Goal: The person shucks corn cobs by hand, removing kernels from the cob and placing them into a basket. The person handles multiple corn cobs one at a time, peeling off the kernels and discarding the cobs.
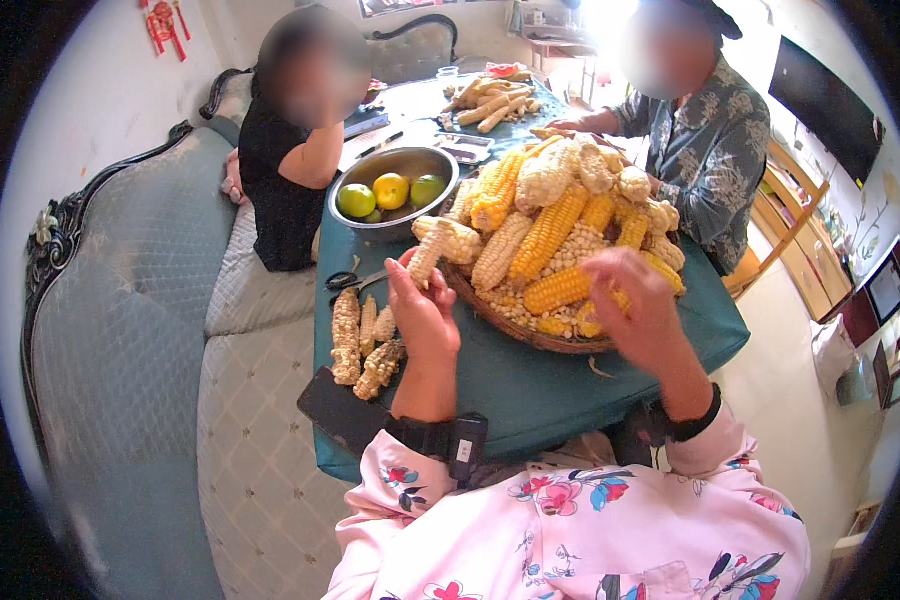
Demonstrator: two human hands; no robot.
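My left hand holds a pale corn cob upright between thumb and fingers, at the left edge of a round woven basket. The basket is heaped with yellow corn ears, whitish ears and loose kernels. My right hand, a little blurred, is over the basket's right front part with its fingers bent; whether anything is between them cannot be told. Left of my left hand, several small or partly shelled cobs lie on the green-covered table, near black-handled scissors.
A metal bowl with green and yellow citrus fruit stands behind my left hand. A dark phone lies by my left wrist. Bare cobs are piled at the far end. One person sits at left, another at right.
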